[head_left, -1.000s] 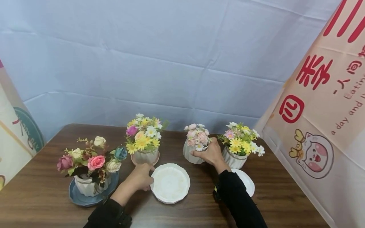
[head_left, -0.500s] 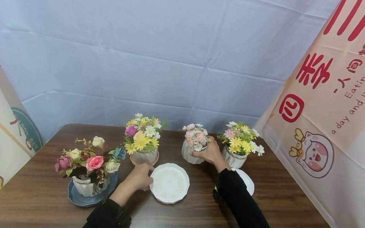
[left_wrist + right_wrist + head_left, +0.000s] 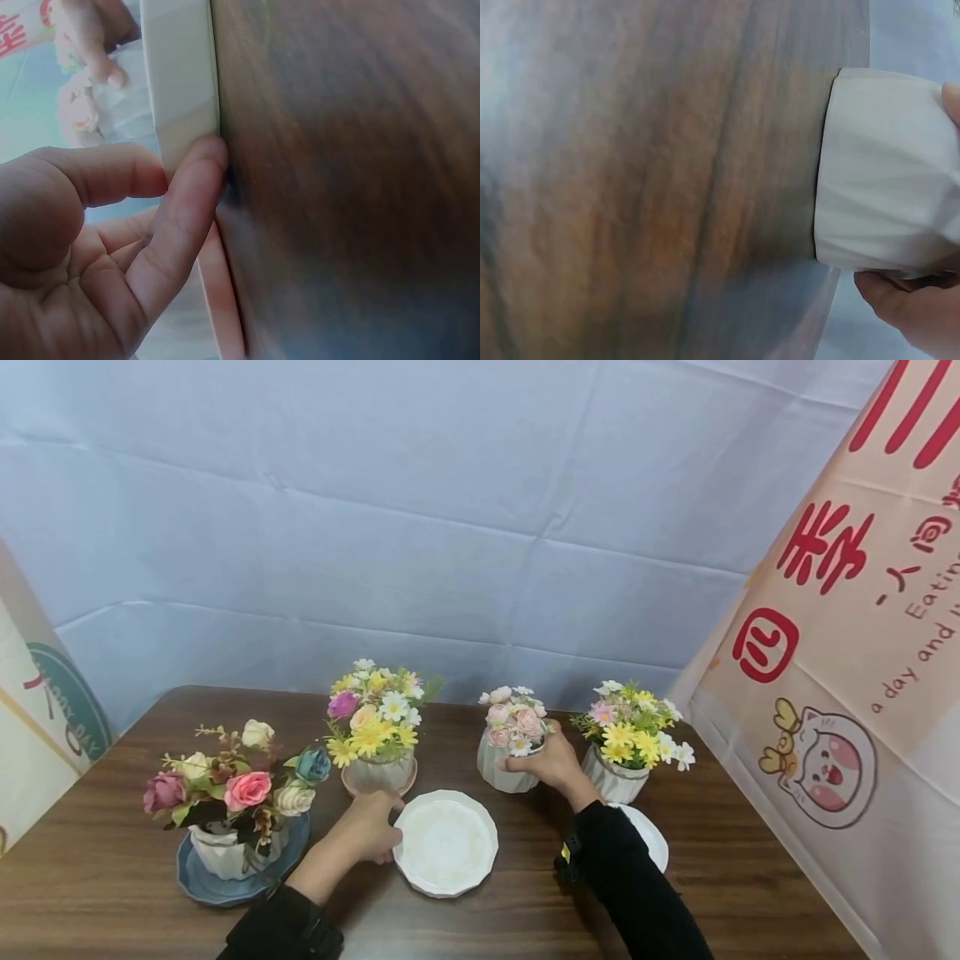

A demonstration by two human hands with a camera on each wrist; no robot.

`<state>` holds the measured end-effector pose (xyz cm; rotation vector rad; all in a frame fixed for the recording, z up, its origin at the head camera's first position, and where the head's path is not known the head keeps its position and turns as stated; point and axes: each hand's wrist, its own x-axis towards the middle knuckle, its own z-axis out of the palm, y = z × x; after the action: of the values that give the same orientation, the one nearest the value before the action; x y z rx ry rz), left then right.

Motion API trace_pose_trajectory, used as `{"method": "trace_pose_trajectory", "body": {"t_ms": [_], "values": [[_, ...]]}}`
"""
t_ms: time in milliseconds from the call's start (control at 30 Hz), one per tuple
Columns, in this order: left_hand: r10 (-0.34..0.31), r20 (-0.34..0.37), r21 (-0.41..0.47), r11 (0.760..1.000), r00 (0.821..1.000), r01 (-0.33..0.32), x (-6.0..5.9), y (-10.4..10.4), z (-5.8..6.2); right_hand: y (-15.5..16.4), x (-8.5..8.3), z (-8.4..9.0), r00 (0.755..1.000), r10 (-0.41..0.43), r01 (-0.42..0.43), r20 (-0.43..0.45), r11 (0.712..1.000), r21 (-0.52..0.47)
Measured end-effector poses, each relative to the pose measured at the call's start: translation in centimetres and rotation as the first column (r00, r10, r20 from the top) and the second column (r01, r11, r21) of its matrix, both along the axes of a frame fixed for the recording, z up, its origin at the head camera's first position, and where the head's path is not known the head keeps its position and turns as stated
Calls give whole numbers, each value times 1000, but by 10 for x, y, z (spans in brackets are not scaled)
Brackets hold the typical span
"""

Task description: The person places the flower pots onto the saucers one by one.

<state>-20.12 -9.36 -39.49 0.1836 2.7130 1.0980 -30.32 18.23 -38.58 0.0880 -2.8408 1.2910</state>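
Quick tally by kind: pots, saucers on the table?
Flower pots: 4
Saucers: 4, blue, pink, white, white
Total: 8

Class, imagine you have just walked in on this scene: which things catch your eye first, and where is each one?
Four bright flower pots line the brown table, the rose pot on a blue saucer at the left. At the centre, the right hand grips the white pot of pink flowers, while the left hand holds the edge of the empty white saucer. A red-lettered banner stands at the right.
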Motion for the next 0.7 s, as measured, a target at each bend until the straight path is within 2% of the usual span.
{"method": "trace_pose_trajectory", "body": {"t_ms": [333,700], "values": [[2,2,-9,1000,1000,-2,0,0,0,-2,1,-3,999,-19,17,-31,998,-60],[-1,11,13,1000,1000,1,1,-2,0,-2,3,7,994,-70,61,-87,992,-108]]}}
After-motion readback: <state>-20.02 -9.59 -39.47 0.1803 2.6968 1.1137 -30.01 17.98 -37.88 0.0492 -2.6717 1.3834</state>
